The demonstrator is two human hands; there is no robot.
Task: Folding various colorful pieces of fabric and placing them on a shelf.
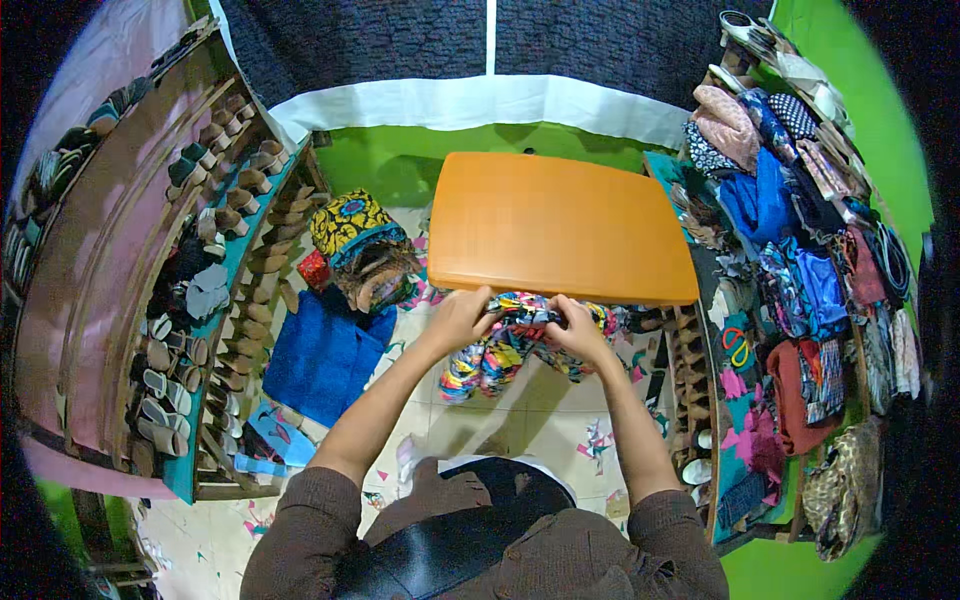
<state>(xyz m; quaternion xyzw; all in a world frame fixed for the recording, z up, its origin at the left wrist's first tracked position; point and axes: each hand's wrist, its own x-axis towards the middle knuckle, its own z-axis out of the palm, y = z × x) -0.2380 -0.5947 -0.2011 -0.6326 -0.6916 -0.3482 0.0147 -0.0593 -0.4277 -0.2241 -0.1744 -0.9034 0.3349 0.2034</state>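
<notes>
A multicoloured patterned garment [500, 355] hangs at the near edge of the orange table [560, 225], its two lower parts like trouser legs. My left hand [462, 318] is closed on its upper edge at the left. At the right end of that edge, my right hand [577, 328] grips the same cloth, with the fingers bent. The cloth is drawn out between both hands, and some fingertips are hidden in its folds.
Shelves of shoe lasts [240, 200] stand on the left; heaped fabrics and orange-handled scissors [737, 347] lie on the right-hand shelf. A blue mat [325, 355], blue slippers [280, 435] and a yellow-black patterned bag [355, 225] are on the floor, among scattered scraps.
</notes>
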